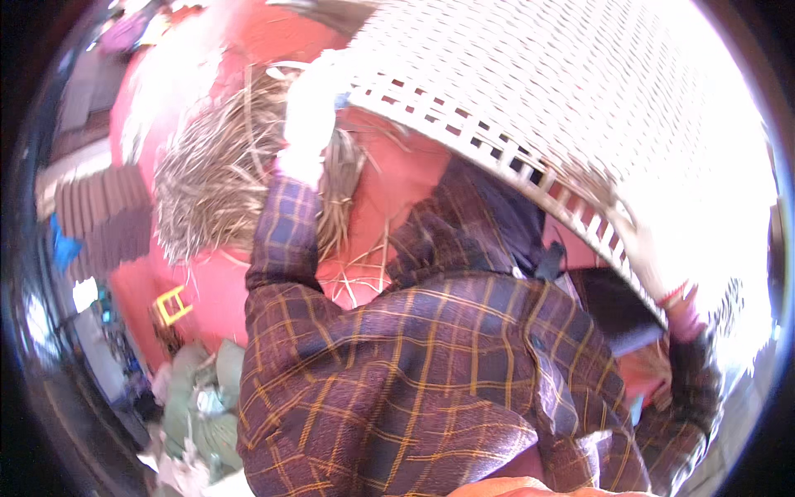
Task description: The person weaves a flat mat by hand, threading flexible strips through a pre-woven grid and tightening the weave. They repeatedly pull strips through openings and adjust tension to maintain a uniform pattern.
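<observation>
right grip [645,247] at woven panel [530,70]

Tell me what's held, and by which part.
The right hand holds a white woven panel by its near edge, toward the right; glare hides whether the left hand, at the panel's left corner, grips too.

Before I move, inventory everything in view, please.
Woven piece: one, white, upper right
Dry strands: many, brown, left of centre
Surface: one, red, beneath strands
Ridged sheets: count unclear, brownish, far left
Frame: one, yellow, left
Sacks: count unclear, green, lower left
Background clutter: uncounted, mixed, far left
Wristband: one, red, right wrist
Checked shirt: one, mainly purple, centre
Left hand: one, overexposed, woven piece's left corner
Right hand: one, pale, woven piece's lower edge
</observation>
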Demonstrator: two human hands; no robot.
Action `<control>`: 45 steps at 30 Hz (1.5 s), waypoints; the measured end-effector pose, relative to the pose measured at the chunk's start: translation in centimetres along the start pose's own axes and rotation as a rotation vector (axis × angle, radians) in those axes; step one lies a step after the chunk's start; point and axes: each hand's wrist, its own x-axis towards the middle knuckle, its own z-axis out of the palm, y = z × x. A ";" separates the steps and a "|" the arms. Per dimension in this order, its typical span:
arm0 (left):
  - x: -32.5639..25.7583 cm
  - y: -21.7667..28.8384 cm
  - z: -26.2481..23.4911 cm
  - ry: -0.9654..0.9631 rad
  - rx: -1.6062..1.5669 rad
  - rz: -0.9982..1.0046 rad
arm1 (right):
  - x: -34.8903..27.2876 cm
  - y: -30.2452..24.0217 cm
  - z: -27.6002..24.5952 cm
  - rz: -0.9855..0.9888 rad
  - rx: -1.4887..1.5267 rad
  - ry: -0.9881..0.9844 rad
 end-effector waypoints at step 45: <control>0.4 3.1 2.0 0.026 0.079 0.023 | -6.1 -2.2 0.6 -0.130 -0.202 0.326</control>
